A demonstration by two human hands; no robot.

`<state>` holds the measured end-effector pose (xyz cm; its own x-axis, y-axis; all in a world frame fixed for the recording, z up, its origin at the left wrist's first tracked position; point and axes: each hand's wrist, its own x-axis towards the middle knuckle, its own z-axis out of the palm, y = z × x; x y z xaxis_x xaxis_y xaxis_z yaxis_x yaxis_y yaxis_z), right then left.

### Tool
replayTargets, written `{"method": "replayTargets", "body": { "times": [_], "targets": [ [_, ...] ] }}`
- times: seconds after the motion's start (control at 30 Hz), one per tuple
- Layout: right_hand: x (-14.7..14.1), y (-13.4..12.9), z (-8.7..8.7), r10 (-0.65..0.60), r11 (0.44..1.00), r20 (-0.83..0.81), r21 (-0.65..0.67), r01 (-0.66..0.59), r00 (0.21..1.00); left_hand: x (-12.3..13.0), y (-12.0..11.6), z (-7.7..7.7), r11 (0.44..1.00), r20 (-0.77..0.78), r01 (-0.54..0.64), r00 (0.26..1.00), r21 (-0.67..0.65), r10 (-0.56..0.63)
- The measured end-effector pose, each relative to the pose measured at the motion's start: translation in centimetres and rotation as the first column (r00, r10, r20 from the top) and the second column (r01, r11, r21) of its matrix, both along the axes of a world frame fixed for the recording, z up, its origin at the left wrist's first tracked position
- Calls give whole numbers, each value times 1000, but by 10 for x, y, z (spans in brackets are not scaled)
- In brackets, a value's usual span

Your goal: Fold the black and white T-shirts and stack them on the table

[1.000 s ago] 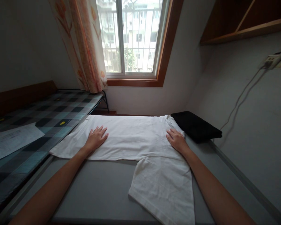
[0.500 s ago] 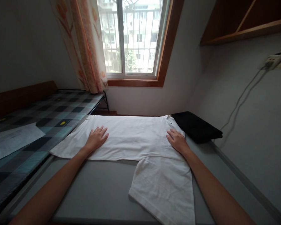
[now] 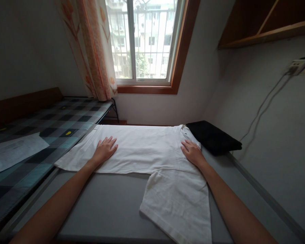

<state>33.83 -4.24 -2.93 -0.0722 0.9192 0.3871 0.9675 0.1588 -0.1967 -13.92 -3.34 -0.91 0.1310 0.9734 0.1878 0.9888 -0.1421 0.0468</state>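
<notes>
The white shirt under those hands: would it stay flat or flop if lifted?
The white shirt would probably flop, since soft wrinkles in its sleeve suggest limp cloth. It is likely light for its size, lying thin and nearly flat on the grey table. Pushed, it might bunch, as small creases show near the right hand.

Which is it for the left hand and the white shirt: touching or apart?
Touching. The head view shows the left hand spread palm down on the white shirt, with no gap visible beneath it.
</notes>
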Motion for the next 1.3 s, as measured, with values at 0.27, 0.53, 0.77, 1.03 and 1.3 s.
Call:
{"method": "replayTargets", "body": {
  "times": [0.27, 0.53, 0.77, 1.03, 1.3],
  "targets": [
    [-11, -12, 16, -67, 998, 85, 24, 65, 994, 1, -3, 3, 1000, -19, -8, 1000, -4, 8],
    [-24, -22, 24, -64, 992, 179, -92, 81, 982, -2, -17, 20, 983, -17, -162, 987, -88, 161],
    [-20, -11, 10, -99, 982, 130, -148, 118, 987, 0, -9, 9, 976, -18, -186, 983, -111, 185],
    [-18, -1, 2, -101, 993, 47, -52, 103, 994, -2, -3, 7, 978, -6, -187, 982, -88, 188],
    [-11, -6, 5, 10, 992, -39, 125, -5, 999, -5, -4, 2, 997, -6, -74, 997, 14, 74]
  ]
}}
